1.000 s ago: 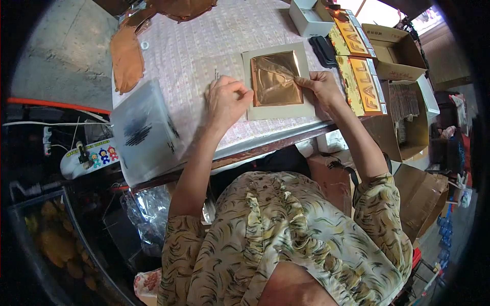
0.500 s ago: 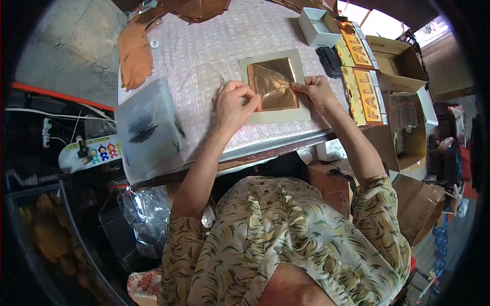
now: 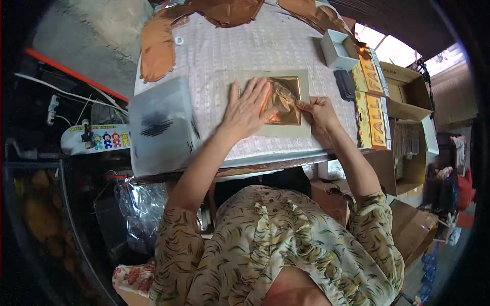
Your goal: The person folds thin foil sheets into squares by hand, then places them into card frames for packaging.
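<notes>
A shiny copper-coloured foil square (image 3: 287, 94) lies on a grey-beige board (image 3: 305, 84) near the table's front edge. Flat across the left part of both rests my left hand (image 3: 246, 109), fingers spread, hiding that side of the foil. My right hand (image 3: 322, 113) is closed in a pinch at the foil's right edge, its thumb reaching over the board's margin. Creases run through the foil between the two hands. To the left, a stack of clear plastic sleeves (image 3: 171, 104) with black marks sits at the table corner.
Copper-coloured packets (image 3: 157, 53) lie along the table's far left. At the right stand a small white box (image 3: 338, 51), a black case (image 3: 345, 85) and yellow "FALL" boxes (image 3: 376, 120). Beyond the table are open cardboard boxes (image 3: 406, 92). A skateboard (image 3: 97, 138) shows at left.
My left hand has gone from a pinch at the foil's lower left to lying flat on it with fingers spread. My right hand stays at the right edge. The camera view has shifted.
</notes>
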### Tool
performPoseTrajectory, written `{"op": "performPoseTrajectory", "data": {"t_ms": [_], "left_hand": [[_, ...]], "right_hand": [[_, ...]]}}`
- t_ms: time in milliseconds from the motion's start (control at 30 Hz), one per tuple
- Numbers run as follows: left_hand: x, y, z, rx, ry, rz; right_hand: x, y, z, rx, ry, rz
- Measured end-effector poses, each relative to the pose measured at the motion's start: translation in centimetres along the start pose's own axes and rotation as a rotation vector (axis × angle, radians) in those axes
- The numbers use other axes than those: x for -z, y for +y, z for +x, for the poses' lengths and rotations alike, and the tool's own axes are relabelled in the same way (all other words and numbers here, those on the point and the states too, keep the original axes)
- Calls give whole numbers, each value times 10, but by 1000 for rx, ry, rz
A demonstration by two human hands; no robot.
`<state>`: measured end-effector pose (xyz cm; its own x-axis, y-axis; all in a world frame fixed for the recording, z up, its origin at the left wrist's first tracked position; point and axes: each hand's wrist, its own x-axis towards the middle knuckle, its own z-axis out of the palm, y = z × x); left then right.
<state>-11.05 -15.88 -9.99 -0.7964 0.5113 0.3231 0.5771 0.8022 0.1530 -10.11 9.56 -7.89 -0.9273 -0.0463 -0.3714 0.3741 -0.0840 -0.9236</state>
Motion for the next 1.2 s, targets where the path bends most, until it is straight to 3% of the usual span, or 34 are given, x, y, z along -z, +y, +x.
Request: {"op": "performPoseTrajectory", "data": {"t_ms": [200,533,633,700,767,800,867,900,967,1000,1067,1100,1167,1200], "left_hand": [[3,0,-3,6,-66,-37],[14,3,-5,21,42,-138],[39,6,-6,14,146,-136],[71,3,-18,193,317,18],[63,-8,-36,306,837,-536],[64,-2,-39,300,844,-538],[67,5,-47,562,1273,-1505],[57,3,-52,516,1152,-1796],[47,27,-52,237,834,-2460],[29,35,-45,325,671,-2364],[-2,56,-33,343,393,-2947],[12,66,-33,345,426,-2952],[58,86,-24,436,298,-3431],[37,92,-27,425,317,-3436]], "right_hand": [[-27,6,9,-32,-18,107],[-80,9,11,-7,-62,91],[-75,9,9,47,-26,183],[-51,5,7,21,-18,78],[-43,-11,-13,47,2,154],[-43,-21,-28,55,14,234],[-47,-33,-52,102,19,305],[-45,-31,-57,125,0,325],[-49,-27,-69,137,-55,359],[-52,-24,-74,123,-74,347],[-55,-17,-87,104,-108,319],[-59,-16,-96,75,-80,290],[-60,-15,-107,71,-82,292],[-59,-14,-111,75,-72,313]]}}
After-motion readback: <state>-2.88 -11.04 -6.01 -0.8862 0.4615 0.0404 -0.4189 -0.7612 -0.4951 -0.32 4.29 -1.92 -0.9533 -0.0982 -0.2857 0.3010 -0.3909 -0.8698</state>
